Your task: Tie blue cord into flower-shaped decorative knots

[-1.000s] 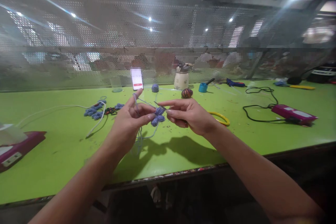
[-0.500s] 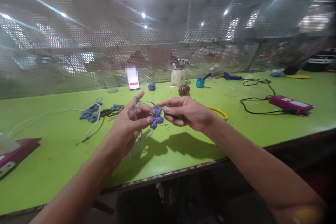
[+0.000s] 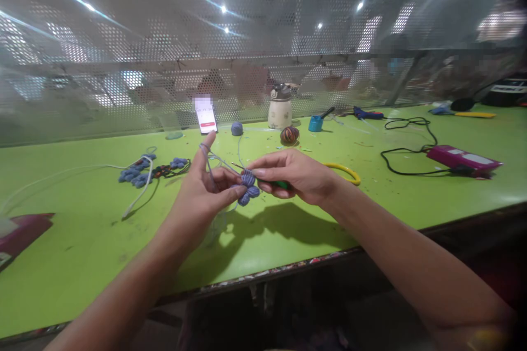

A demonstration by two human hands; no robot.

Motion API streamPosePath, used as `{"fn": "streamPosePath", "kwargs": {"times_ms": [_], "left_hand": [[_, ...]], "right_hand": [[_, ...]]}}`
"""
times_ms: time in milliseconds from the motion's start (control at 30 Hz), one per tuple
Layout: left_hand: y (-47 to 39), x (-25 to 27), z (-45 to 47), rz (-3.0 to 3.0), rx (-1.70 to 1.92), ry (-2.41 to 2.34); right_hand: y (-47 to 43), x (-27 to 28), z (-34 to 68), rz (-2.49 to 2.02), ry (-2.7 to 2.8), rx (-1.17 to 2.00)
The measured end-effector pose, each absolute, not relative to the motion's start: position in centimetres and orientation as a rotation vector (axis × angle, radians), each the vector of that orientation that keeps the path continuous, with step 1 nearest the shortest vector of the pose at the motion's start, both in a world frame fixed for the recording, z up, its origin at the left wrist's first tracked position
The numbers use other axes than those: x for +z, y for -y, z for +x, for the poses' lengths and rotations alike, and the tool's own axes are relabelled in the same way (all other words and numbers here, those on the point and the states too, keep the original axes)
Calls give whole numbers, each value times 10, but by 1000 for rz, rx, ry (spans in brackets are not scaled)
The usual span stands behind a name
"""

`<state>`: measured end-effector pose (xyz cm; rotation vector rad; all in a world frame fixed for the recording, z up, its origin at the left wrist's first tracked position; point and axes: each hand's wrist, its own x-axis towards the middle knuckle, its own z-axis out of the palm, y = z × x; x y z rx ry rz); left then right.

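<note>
My left hand (image 3: 208,186) pinches a small blue-purple crochet flower (image 3: 248,193) between thumb and fingers, its index finger raised with yarn looped round it. From that finger the yarn (image 3: 222,162) runs to the flower's top edge. My right hand (image 3: 290,175) is closed round a crochet hook with a green handle (image 3: 280,183). The hook's thin metal tip points left at the flower's top, where several loops sit on its shaft. Behind the hands lies a ball of blue-purple yarn (image 3: 236,129), with a strand leading down toward the flower.
On the green table (image 3: 90,274) are blue crocheted pieces (image 3: 135,173), a white cable (image 3: 82,170), a lit phone (image 3: 206,118), a bottle (image 3: 280,109), a striped yarn ball (image 3: 289,135), a blue pot (image 3: 315,123), a yellow ring (image 3: 349,174), and a magenta power strip (image 3: 463,160).
The camera view has tilted down slightly, so the background sits higher. My left index finger has risen a little. Both hands keep their grip on the flower and the hook.
</note>
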<state>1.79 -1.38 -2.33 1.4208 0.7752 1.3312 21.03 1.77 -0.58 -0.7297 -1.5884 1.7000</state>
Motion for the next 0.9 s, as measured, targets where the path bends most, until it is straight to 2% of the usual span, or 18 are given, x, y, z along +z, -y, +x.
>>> {"fn": "streamPosePath", "kwargs": {"times_ms": [267, 467, 733, 900], "left_hand": [[15, -21, 21, 1496, 1294, -891], [12, -22, 14, 1280, 1194, -822], [-9, -21, -6, 1038, 1285, -1014], [-20, -35, -11, 1115, 1389, -1161]], "right_hand": [[-14, -6, 209, -872, 1669, 1620], [-9, -9, 203, -870, 1628, 1608], [-3, -4, 213, -531, 1725, 1820], [0, 11, 237, -76, 2067, 1747]]}}
